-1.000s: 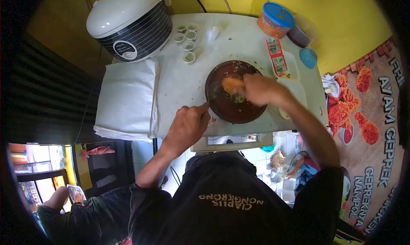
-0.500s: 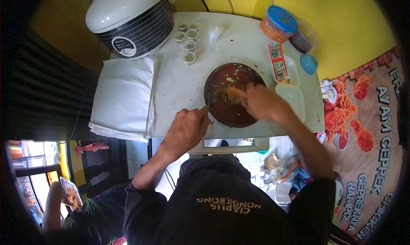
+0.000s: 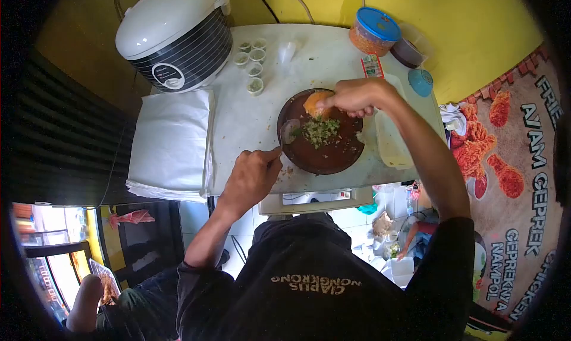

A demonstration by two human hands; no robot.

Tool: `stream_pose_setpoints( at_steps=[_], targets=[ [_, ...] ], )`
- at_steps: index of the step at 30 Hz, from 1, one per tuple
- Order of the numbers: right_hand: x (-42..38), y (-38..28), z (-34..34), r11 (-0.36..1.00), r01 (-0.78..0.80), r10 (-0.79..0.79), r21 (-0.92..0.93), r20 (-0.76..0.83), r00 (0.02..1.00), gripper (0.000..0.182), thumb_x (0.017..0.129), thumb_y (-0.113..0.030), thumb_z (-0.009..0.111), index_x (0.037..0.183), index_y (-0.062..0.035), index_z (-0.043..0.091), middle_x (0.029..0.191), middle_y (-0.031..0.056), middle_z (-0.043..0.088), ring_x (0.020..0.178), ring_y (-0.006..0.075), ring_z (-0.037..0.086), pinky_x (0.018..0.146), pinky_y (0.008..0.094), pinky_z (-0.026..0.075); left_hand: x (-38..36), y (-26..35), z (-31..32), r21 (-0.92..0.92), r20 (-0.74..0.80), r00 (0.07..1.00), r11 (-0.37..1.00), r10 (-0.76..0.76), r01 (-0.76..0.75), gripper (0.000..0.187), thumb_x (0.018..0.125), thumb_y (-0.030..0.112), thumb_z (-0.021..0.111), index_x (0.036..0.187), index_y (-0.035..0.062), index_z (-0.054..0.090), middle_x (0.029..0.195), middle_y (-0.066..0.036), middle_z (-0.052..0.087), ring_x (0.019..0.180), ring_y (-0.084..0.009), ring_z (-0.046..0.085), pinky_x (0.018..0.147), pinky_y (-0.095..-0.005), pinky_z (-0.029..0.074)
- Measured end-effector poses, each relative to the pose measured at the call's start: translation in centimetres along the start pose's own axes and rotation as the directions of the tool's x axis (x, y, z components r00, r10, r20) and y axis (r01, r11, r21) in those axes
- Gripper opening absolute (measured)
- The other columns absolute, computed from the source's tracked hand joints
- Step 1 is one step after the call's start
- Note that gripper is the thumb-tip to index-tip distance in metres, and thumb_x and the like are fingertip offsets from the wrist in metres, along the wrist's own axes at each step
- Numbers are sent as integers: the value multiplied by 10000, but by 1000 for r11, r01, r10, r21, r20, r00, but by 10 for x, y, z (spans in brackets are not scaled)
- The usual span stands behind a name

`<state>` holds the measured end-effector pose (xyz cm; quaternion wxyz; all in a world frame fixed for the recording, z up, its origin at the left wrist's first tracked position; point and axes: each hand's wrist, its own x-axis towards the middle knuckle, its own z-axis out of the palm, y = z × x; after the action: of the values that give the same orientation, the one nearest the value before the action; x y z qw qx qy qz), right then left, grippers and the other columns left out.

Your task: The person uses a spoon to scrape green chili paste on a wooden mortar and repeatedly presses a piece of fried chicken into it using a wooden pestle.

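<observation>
Yellow wall (image 3: 309,2) behind the white table (image 3: 238,121); centre frame, over the brown dish (image 3: 324,161), left hand (image 3: 250,176) grips a spoon (image 3: 289,132), right hand (image 3: 360,96) an orange-brown tool (image 3: 315,105) beside chopped greens (image 3: 321,132).

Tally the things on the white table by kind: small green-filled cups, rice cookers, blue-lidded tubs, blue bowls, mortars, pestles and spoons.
Small clear plastic cups with green contents: 6
White-and-black rice cooker: 1
Clear tub with blue lid: 1
Small blue bowl: 1
Round brown mortar: 1
Orange-brown pestle: 1
Metal spoon: 1
Total: 12
</observation>
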<state>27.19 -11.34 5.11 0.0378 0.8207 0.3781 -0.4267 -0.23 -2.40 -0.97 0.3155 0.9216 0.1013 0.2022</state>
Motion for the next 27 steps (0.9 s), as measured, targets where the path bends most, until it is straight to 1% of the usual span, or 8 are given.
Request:
stream_pose_setpoints(
  at_steps=[2, 3, 5, 9, 12, 14, 17, 27],
  targets=[
    [-4, -13, 22, 982, 88, -106, -165, -109, 988, 580, 948, -521, 500, 940, 39, 652, 668, 153, 619, 589, 299, 645, 550, 427, 512, 0, -5, 4, -88, 91, 986, 985, -143, 151, 230, 852, 78, 634, 1029, -55, 696, 659, -206, 619, 602, -372, 561, 667, -419, 478],
    [-18, -14, 58, 972, 84, -169, -221, -403, 899, 492, 957, -426, 507, 969, 44, 650, 805, 218, 668, 776, 386, 679, 677, 475, 528, -1, -4, 4, -89, 90, 984, 983, -153, 161, 230, 852, 78, 634, 1029, -55, 696, 659, -206, 619, 602, -372, 561, 667, -419, 478],
    [-9, -10, 112, 989, -5, -86, -148, -603, 793, 420, 957, -370, 517, 954, 27, 655, 883, 241, 683, 881, 395, 678, 695, 479, 532, 0, -1, -1, -65, 124, 983, 987, -135, 144, 233, 835, 61, 663, 1036, -53, 686, 695, -180, 621, 614, -347, 561, 671, -392, 472],
    [-32, -24, 36, 993, 56, -77, -104, -205, 976, 443, 953, -391, 536, 1000, 39, 632, 854, 243, 680, 835, 419, 673, 713, 495, 531, -12, -13, 17, 113, -36, 997, 992, 62, -58, 257, 801, 43, 710, 1046, -26, 670, 776, -138, 602, 652, -313, 557, 655, -381, 464],
    [-13, 1, 59, 984, 104, -141, -144, -282, 949, 480, 945, -426, 546, 966, 46, 630, 746, 242, 665, 748, 419, 674, 689, 483, 528, -15, -20, 20, 167, -87, 981, 973, 174, -158, 296, 771, 30, 745, 1053, 8, 656, 843, -107, 567, 675, -285, 539, 640, -393, 454],
    [-10, 19, 90, 908, 205, -395, -365, -582, 710, 573, 931, -505, 553, 810, 48, 637, 604, 189, 621, 572, 333, 658, 554, 437, 514, -15, -21, 21, 140, -73, 984, 979, 162, -151, 282, 786, 43, 732, 1055, 3, 658, 837, -113, 556, 678, -285, 525, 642, -396, 448],
    [-23, 12, 16, 997, 27, -33, -70, -88, 996, 634, 913, -566, 556, 770, 48, 623, 560, 125, 577, 460, 218, 593, 433, 362, 461, -12, -19, 21, 151, -63, 982, 974, 180, -169, 242, 804, 44, 706, 1037, -13, 667, 795, -136, 564, 653, -308, 528, 650, -401, 447],
    [-13, 9, 3, 1000, 2, -2, 1, 97, 995, 594, 887, -626, 534, 646, -83, 508, 527, -5, 441, 428, 101, 410, 373, 286, 293, -8, -7, 12, 20, 62, 997, 998, -52, 51, 209, 830, 69, 682, 1012, -34, 680, 744, -161, 561, 633, -330, 532, 647, -430, 444]
  ],
)
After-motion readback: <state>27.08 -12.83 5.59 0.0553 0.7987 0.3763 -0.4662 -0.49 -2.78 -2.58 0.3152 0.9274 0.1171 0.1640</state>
